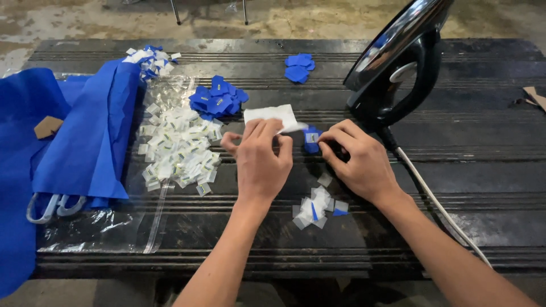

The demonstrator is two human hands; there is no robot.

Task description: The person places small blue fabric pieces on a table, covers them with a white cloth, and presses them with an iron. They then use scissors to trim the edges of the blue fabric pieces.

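Fingers of the left hand [260, 162] pinch a white paper strip [272, 116] and those of the right hand [357, 159] press on a small blue patch [311, 140] with a pale label, both just in front of the black iron [398, 62] standing on its heel. Nearer than the iron lies a small heap of peeled backing scraps [317, 207], so a few pieces look done. Left of the iron a large pile of loose white labels [176, 150] on clear plastic [96, 233], a heap of blue patches [218, 99] and blue fabric [85, 136] suggest most of the work remains.
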